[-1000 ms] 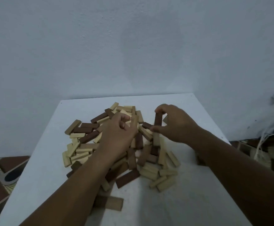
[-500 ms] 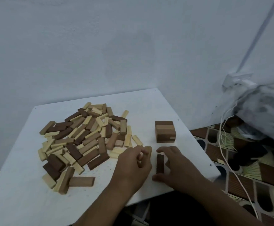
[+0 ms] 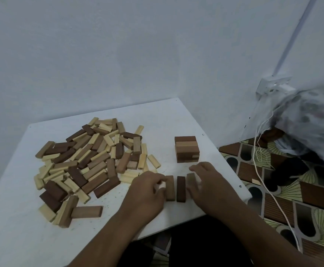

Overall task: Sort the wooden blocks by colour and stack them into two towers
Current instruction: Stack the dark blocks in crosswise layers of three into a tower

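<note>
A loose pile of light and dark wooden blocks [image 3: 91, 162] lies on the left half of the white table [image 3: 12, 237]. A short tower of brown blocks [image 3: 187, 149] stands near the table's right edge. In front of it, three brown blocks lie side by side near the front edge: a mid-brown one [image 3: 170, 187], a dark one [image 3: 181, 188] and a third [image 3: 191, 180]. My left hand [image 3: 147, 191] has curled fingers against the mid-brown block. My right hand [image 3: 207, 182] grips the third block, partly hiding it.
The table's right and front edges run close to both hands. Beyond them is a patterned floor mat [image 3: 292, 199] with a white cable [image 3: 261, 170] hanging from a wall socket [image 3: 272, 86]. A patterned cloth bundle [image 3: 315, 116] sits at the far right.
Both hands came from the pile to the table's front right with brown blocks. Those blocks now lie in a row of three in front of the tower. The camera view has swung right.
</note>
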The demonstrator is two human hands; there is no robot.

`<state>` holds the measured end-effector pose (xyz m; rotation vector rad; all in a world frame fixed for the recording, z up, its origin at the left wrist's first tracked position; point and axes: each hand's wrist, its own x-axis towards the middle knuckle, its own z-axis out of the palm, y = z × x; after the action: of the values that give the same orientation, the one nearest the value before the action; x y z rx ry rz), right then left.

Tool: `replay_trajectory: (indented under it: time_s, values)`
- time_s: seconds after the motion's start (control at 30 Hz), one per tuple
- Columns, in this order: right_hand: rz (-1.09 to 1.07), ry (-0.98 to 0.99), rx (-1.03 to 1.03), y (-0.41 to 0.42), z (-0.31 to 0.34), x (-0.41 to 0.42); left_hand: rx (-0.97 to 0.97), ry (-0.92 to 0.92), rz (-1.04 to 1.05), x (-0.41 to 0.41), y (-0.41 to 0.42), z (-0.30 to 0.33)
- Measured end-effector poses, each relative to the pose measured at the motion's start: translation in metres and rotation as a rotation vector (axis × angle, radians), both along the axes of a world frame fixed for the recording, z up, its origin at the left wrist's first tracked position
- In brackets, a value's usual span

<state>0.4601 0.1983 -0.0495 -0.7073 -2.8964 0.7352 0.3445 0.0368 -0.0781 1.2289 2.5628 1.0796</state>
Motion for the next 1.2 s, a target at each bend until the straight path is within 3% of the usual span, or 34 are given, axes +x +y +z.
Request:
replay_trajectory:
  time_s: [0.17, 0.43, 0.8, 1.2]
  values:
    - [0.014, 0.039, -0.117, 0.011, -0.014, -0.002, -0.046, -0.096, -0.183, -0.006, 0.001, 0.010]
    - [0.234, -0.055, -0.226, 0.028, -0.007, 0.001, -0.100, -0.331, -0.233, -0.007, 0.009, 0.010]
    - [0.334, -0.055, -0.237, 0.034, -0.009, -0.009, -0.095, -0.231, -0.273, -0.009, 0.020, 0.006]
    - [0.344, 0.141, -0.238, 0.051, 0.019, -0.017, 0.043, -0.194, -0.253, -0.024, 0.036, 0.032]
